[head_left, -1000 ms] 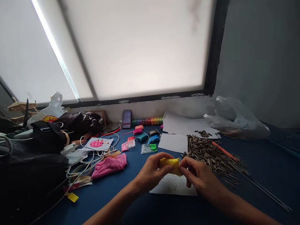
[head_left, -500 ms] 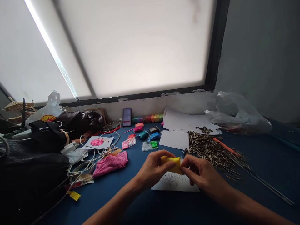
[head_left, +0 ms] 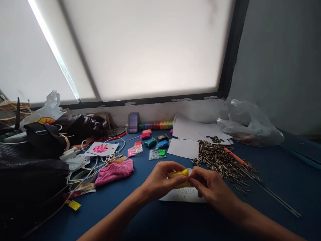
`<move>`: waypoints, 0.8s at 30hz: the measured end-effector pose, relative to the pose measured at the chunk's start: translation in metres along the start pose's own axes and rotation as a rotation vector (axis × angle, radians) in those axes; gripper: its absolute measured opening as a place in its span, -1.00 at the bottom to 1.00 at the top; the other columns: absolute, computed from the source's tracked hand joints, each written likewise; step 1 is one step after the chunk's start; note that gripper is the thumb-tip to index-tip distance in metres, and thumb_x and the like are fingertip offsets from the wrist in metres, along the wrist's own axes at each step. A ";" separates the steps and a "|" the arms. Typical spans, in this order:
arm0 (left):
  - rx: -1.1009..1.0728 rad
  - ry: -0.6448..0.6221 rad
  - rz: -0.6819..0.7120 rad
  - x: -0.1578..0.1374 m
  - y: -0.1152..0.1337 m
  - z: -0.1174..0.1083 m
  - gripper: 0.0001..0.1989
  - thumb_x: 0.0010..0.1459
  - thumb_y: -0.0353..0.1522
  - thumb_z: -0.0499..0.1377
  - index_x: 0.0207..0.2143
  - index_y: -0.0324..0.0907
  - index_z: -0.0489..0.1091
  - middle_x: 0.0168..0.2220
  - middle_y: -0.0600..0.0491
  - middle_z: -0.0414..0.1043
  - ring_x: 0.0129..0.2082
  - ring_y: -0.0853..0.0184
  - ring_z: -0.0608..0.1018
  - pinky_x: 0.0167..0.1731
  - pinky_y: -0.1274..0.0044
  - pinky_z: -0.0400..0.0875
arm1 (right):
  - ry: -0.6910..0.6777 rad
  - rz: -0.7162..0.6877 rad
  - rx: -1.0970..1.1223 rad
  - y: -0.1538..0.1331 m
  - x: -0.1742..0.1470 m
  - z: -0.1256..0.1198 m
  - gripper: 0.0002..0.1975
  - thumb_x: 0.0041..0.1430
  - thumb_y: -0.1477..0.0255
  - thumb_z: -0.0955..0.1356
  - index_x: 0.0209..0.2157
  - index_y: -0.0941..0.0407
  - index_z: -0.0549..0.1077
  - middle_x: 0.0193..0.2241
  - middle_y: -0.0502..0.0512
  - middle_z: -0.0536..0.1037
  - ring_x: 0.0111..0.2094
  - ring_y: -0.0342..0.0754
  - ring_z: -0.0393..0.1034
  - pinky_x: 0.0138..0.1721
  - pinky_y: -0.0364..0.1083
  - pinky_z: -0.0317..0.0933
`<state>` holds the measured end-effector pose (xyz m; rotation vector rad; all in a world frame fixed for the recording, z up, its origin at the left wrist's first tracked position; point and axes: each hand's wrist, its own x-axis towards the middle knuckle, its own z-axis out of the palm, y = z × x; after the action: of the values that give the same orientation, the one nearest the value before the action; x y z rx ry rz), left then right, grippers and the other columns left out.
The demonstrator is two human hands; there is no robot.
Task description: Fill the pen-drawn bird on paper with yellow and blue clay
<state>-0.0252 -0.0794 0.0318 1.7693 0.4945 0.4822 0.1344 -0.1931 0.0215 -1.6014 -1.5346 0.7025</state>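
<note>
Both of my hands hold a small yellow clay packet (head_left: 178, 175) above the blue table (head_left: 288, 174). My left hand (head_left: 160, 180) grips its left side with thumb and fingers. My right hand (head_left: 209, 187) pinches its right end. Directly under the hands lies a white paper with a line drawing (head_left: 185, 195). A heap of striped sunflower seeds (head_left: 220, 160) spreads just right of my right hand.
Small coloured clay bags (head_left: 155, 147) and a row of clay pots (head_left: 156, 126) lie behind the hands. White sheets (head_left: 190, 134), an orange stick (head_left: 235, 158), a clear plastic bag (head_left: 248, 125), a pink cloth (head_left: 114, 171), cables (head_left: 96, 164) and dark bags (head_left: 45, 140) crowd the sides.
My hands have drawn closer together, squeezing the yellow packet smaller between them. The view has shifted slightly, so the table items sit a little higher and further left.
</note>
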 end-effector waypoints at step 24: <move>-0.096 0.012 0.036 0.005 -0.005 -0.001 -0.64 0.03 -0.24 0.28 -0.18 -0.33 0.46 -0.34 0.00 0.42 -0.36 0.38 0.41 -0.34 0.56 0.30 | -0.011 0.051 0.020 0.000 0.002 -0.002 -0.68 0.22 0.11 0.29 -0.42 0.05 0.38 -0.60 -0.08 0.33 -0.56 -0.15 0.25 -0.57 -0.17 0.13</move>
<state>-0.0219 -0.0741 0.0281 1.6869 0.4412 0.5335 0.1362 -0.1913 0.0227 -1.6295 -1.4949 0.7532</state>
